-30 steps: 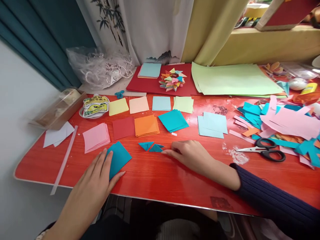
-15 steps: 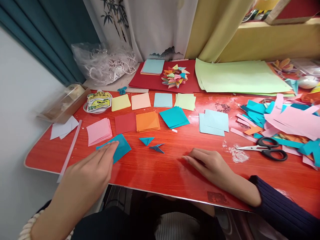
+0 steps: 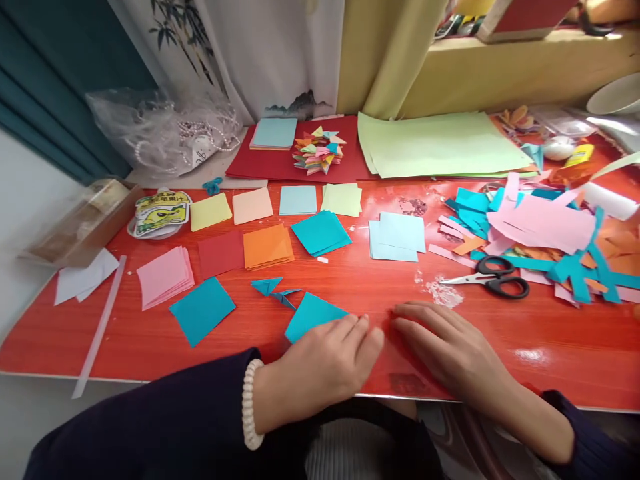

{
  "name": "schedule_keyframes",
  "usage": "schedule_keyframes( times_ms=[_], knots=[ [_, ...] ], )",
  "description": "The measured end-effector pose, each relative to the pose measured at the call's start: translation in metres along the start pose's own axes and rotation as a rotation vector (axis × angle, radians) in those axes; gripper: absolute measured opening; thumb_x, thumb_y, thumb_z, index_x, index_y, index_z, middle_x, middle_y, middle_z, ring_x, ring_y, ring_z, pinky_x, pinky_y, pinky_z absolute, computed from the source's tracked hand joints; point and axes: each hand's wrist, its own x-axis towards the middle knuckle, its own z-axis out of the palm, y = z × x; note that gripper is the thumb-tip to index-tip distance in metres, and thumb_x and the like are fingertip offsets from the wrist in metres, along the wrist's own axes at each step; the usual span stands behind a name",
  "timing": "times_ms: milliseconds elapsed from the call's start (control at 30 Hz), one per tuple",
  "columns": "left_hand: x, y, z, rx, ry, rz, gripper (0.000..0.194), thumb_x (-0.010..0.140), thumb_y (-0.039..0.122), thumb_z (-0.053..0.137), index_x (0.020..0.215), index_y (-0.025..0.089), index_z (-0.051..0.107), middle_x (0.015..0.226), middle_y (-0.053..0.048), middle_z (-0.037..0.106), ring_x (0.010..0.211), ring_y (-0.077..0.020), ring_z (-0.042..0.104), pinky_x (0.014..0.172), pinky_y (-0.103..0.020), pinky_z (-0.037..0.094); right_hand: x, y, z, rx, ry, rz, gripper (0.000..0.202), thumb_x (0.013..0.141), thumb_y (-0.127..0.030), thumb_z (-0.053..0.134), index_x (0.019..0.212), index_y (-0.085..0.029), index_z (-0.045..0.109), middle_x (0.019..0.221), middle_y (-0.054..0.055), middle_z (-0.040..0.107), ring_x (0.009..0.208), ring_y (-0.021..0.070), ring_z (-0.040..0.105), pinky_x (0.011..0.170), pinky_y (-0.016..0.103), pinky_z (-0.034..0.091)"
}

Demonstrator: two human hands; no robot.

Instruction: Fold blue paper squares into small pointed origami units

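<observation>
The left hand (image 3: 327, 363), fingers loosely curled, covers part of 1 square teal paper sheet (image 3: 313, 313); the right hand (image 3: 453, 347), half-open and holding nothing, rests nearby.

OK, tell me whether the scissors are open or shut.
Shut: the black-handled scissors lie with their blades together, narrowing to a single point.
</observation>
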Motion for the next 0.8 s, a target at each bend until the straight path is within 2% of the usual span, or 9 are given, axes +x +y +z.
schedule_keyframes(
  times_ms=[67,167,233,333,433,500,567,700,800],
  knots=[
    [-0.006,-0.002,0.003,-0.108,-0.094,-0.066,0.024,0.091,0.008,0.028,0.107,0.005,0.046,0.111,-0.017,0.059,0.105,-0.0213,0.057,0.078,-0.030,0.055,0.002,-0.005,-0.001,0.034,0.041,0.010,0.025,0.085,-0.011,0.046,0.110,-0.013,0.052,0.107,0.015,0.059,0.102,0.0228,0.056,0.084,0.038,0.050],
    [-0.009,-0.005,0.009,-0.152,-0.115,-0.023,0.022,0.092,0.009,0.029,0.101,0.007,0.048,0.116,-0.017,0.055,0.109,-0.0220,0.054,0.079,-0.030,0.054,0.009,-0.018,-0.001,0.160,0.079,-0.021,0.035,0.084,-0.012,0.048,0.119,-0.012,0.043,0.114,0.017,0.055,0.110,0.0210,0.052,0.086,0.034,0.051],
    [-0.007,-0.008,0.010,-0.165,-0.093,0.041,0.022,0.092,0.010,0.029,0.091,0.008,0.052,0.108,-0.015,0.058,0.103,-0.0207,0.056,0.077,-0.028,0.054,0.012,-0.024,0.002,0.222,0.017,-0.008,0.046,0.086,-0.014,0.047,0.129,-0.009,0.033,0.121,0.018,0.052,0.116,0.0205,0.048,0.088,0.034,0.051],
    [-0.005,-0.015,0.004,-0.148,-0.031,0.146,0.021,0.091,0.012,0.035,0.089,0.009,0.055,0.100,-0.011,0.060,0.102,-0.0194,0.055,0.088,-0.030,0.049,0.013,-0.025,0.010,0.187,-0.100,-0.020,0.055,0.088,-0.022,0.046,0.136,-0.007,0.024,0.128,0.018,0.049,0.120,0.0208,0.045,0.093,0.036,0.048],
    [-0.012,-0.023,-0.006,-0.023,-0.013,0.185,0.021,0.090,0.021,0.042,0.100,0.009,0.056,0.103,-0.010,0.060,0.105,-0.0223,0.053,0.094,-0.037,0.045,0.010,-0.021,0.015,0.062,-0.115,-0.085,0.053,0.086,-0.026,0.052,0.132,-0.005,0.035,0.128,0.016,0.050,0.124,0.0240,0.041,0.097,0.040,0.045],
    [-0.022,-0.027,-0.009,0.065,-0.057,0.143,0.023,0.089,0.023,0.044,0.102,0.009,0.056,0.103,-0.011,0.061,0.101,-0.0233,0.055,0.089,-0.039,0.047,0.007,-0.019,0.016,0.006,-0.108,-0.110,0.047,0.084,-0.024,0.055,0.126,-0.006,0.045,0.125,0.014,0.054,0.125,0.0268,0.039,0.099,0.043,0.043],
    [-0.030,-0.029,-0.009,0.107,-0.089,0.153,0.020,0.089,0.018,0.045,0.102,0.008,0.056,0.101,-0.011,0.063,0.098,-0.0226,0.058,0.084,-0.037,0.050,0.005,-0.018,0.014,-0.025,-0.085,-0.131,0.039,0.082,-0.021,0.058,0.119,-0.008,0.053,0.119,0.011,0.059,0.123,0.0282,0.041,0.099,0.044,0.043],
    [-0.035,-0.030,-0.003,0.065,-0.090,0.256,0.023,0.088,0.011,0.043,0.106,0.004,0.055,0.107,-0.016,0.062,0.104,-0.0238,0.057,0.085,-0.035,0.051,0.002,-0.018,0.007,-0.070,-0.011,-0.142,0.031,0.078,-0.017,0.063,0.108,-0.009,0.061,0.107,0.010,0.065,0.114,0.0270,0.051,0.095,0.041,0.047],
    [-0.028,-0.028,0.001,0.001,-0.069,0.267,0.022,0.088,0.009,0.043,0.104,0.003,0.056,0.105,-0.015,0.062,0.104,-0.0238,0.056,0.085,-0.034,0.051,0.004,-0.019,0.000,-0.109,0.048,-0.120,0.027,0.077,-0.018,0.064,0.103,-0.009,0.063,0.102,0.011,0.067,0.106,0.0268,0.056,0.090,0.040,0.049]
  ],
)
